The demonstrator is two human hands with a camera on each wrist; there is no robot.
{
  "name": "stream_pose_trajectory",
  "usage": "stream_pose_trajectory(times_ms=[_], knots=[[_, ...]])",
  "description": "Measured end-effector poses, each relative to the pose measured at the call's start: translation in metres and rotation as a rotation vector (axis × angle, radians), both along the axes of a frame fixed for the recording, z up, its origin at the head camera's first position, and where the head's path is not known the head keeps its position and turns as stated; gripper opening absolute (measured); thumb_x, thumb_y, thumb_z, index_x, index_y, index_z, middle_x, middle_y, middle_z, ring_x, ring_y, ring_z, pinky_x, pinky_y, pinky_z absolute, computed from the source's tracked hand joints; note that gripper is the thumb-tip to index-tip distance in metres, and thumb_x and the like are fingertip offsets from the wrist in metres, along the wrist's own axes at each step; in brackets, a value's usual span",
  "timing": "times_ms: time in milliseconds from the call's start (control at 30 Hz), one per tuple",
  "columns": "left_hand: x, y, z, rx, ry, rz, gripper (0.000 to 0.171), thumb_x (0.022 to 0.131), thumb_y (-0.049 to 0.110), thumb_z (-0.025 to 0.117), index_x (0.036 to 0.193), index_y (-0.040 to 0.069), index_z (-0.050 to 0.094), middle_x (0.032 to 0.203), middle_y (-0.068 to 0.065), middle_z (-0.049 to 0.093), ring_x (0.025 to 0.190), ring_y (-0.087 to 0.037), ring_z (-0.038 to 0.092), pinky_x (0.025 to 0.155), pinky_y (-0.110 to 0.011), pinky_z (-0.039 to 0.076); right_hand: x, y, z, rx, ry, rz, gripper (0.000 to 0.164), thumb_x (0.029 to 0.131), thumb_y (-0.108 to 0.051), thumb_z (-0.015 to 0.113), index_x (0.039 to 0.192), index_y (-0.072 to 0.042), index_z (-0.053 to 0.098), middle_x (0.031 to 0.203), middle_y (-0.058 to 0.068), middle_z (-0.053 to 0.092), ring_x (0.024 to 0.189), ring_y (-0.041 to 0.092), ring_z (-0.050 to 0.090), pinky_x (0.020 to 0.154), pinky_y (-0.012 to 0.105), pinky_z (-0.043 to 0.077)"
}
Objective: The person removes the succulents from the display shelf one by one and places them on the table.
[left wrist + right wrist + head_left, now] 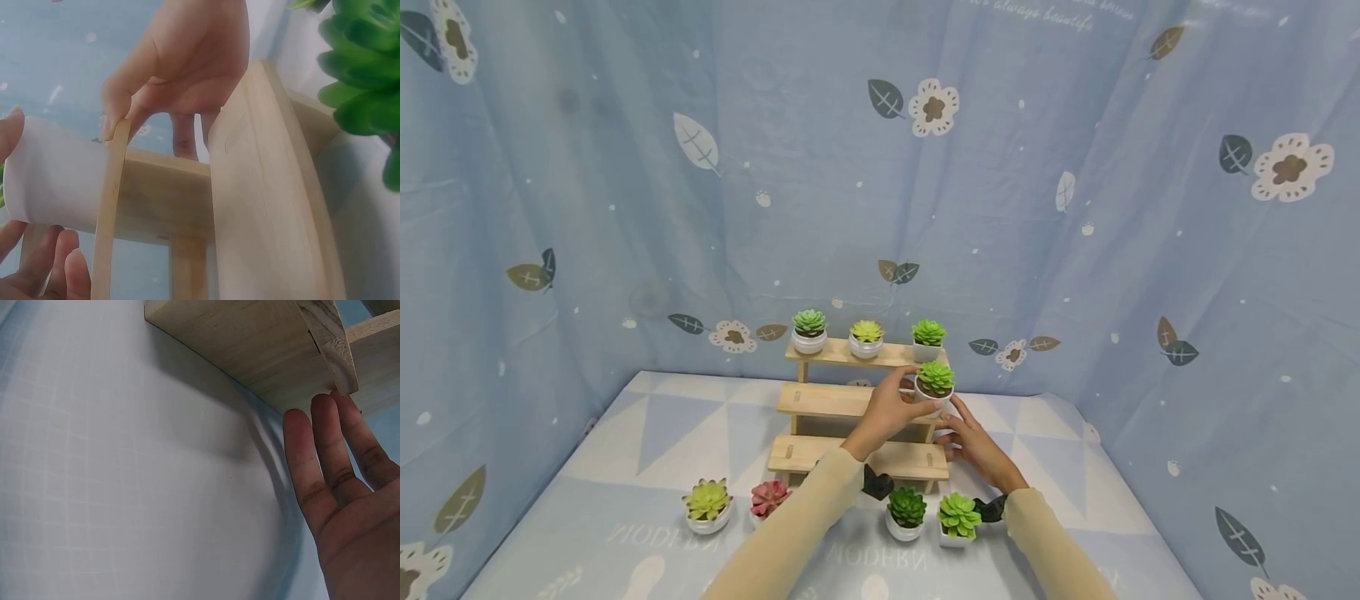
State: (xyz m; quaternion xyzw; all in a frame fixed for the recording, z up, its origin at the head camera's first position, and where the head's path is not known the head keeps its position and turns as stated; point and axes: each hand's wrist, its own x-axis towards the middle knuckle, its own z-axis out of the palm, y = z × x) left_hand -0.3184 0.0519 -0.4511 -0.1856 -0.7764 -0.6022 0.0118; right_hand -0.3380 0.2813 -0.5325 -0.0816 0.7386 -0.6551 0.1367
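My left hand holds a small potted succulent with bright green leaves, its fingers and thumb on either side of the white pot. The pot is at the right end of the middle shelf of a three-tier wooden rack. On the rack's right side, my right hand touches the wood. One of its digits bends onto a shelf's edge in the left wrist view, while three fingers reach up straight, tips right at the wood, in the right wrist view.
Three potted succulents, blue-green, yellow-green and bright green, line the top shelf. In front of the rack stand a yellowish succulent, a red one, a dark green one and a light green one. A blue curtain hangs behind.
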Motion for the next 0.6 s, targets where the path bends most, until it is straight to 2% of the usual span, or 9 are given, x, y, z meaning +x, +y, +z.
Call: stream_pose_trajectory(times_ms=[367,600], knots=[[-0.0024,0.0054,-0.0001,-0.021,-0.014,0.02,0.074,0.089,0.038,0.083,0.152,0.019,0.047,0.131,-0.013,0.059,0.112,-0.027,0.061,0.089,-0.046,0.054,-0.0009,0.0008,-0.0003,0.004,-0.001,0.005,0.075,0.106,-0.052,0.051,0.165,-0.038,0.006,0.138,0.017,0.052,0.111,0.031,0.063,0.086,0.045,0.054],[-0.003,0.0052,0.0013,0.011,-0.019,0.021,0.072,0.088,0.037,0.084,0.146,0.017,0.048,0.125,-0.01,0.058,0.106,-0.023,0.061,0.087,-0.042,0.054,-0.0004,0.0005,-0.0002,-0.004,-0.003,0.008,0.074,0.107,-0.051,0.051,0.165,-0.039,0.007,0.138,0.017,0.051,0.112,0.032,0.062,0.086,0.045,0.054]])
